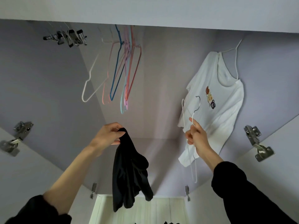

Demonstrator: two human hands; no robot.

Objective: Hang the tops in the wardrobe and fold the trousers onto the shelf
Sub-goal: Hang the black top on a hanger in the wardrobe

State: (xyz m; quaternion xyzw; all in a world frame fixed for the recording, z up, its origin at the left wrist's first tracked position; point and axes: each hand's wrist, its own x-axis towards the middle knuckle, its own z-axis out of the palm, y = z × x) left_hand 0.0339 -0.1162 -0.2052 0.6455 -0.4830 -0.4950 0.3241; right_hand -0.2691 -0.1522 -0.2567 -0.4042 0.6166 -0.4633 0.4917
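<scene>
1. Fingers of the left hand [111, 135] curl round the top edge of a black garment [129, 172], which hangs limp in front of the open wardrobe [153, 97].
2. Right hand [196, 139] pinches a white wire hanger [183, 117] near its metal hook.
3. Behind it, a white printed top [223, 110] hangs at the right.
4. Coloured empty hangers [124, 75] hang further left; clip hangers [69, 38] hang at the far left.

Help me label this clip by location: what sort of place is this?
Most likely the inside of a home wardrobe. Empty coloured hangers hang in a bunch overhead, a white top already hangs inside, and door hinges sit on both side panels.
</scene>
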